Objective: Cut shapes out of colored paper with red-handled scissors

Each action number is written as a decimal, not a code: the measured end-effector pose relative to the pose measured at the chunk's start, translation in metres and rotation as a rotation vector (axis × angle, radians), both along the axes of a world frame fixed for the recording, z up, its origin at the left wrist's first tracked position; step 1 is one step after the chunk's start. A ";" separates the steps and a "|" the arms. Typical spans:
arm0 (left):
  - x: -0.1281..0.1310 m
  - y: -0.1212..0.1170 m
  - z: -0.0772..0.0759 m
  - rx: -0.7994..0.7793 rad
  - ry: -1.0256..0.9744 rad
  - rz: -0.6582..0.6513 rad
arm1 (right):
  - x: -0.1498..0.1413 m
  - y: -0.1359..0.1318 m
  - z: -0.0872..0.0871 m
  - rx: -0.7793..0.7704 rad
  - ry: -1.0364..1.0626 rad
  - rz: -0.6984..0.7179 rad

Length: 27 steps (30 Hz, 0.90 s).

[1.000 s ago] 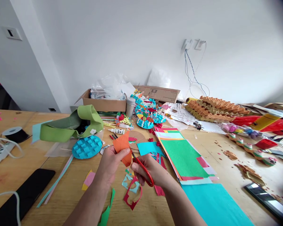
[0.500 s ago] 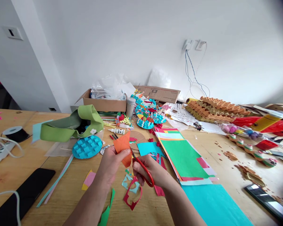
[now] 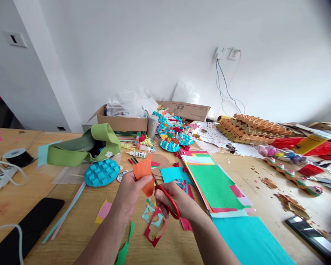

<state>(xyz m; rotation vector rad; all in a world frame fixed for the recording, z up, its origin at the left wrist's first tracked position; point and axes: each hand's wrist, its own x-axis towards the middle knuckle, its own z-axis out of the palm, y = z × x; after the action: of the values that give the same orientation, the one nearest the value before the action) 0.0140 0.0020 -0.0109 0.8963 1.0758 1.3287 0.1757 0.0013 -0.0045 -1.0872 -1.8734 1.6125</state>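
Observation:
In the middle of the view, my left hand (image 3: pixel 129 191) pinches a piece of orange paper (image 3: pixel 143 171) between thumb and fingers. My right hand (image 3: pixel 172 198) is closed around red-handled scissors (image 3: pixel 173 206), whose blades meet the right edge of the orange paper. Below the hands lie a red paper scrap (image 3: pixel 153 235) with a hole cut in it and a light blue scrap (image 3: pixel 148 214). A green paper strip (image 3: pixel 124 250) rests beside my left forearm. Behind the orange paper is a round cardboard disc (image 3: pixel 161 162), partly covered.
Stacked coloured paper (image 3: pixel 215 184) lies to the right, a blue sheet (image 3: pixel 251 239) nearer. On the left are a blue woven disc (image 3: pixel 102 173), a green felt bag (image 3: pixel 82 145) and a black phone (image 3: pixel 30 224). Egg trays (image 3: pixel 253 129) and a cardboard box (image 3: pixel 124 122) stand behind.
Almost nothing differs. Both hands, the orange paper and the scissors keep nearly the same position, and the view has shifted very slightly.

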 end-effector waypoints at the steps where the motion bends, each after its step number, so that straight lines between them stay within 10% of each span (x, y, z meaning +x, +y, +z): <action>1: 0.000 0.000 0.000 -0.005 -0.001 0.001 | 0.000 0.000 0.000 0.000 0.000 -0.001; 27: 0.002 0.000 0.004 -0.014 -0.047 0.009 | 0.000 0.000 -0.006 -0.035 0.002 -0.026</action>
<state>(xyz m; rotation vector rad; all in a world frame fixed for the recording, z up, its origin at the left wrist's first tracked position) 0.0161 0.0020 -0.0071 0.8467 1.0525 1.3422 0.1757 0.0016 -0.0100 -1.1196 -1.8290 1.6375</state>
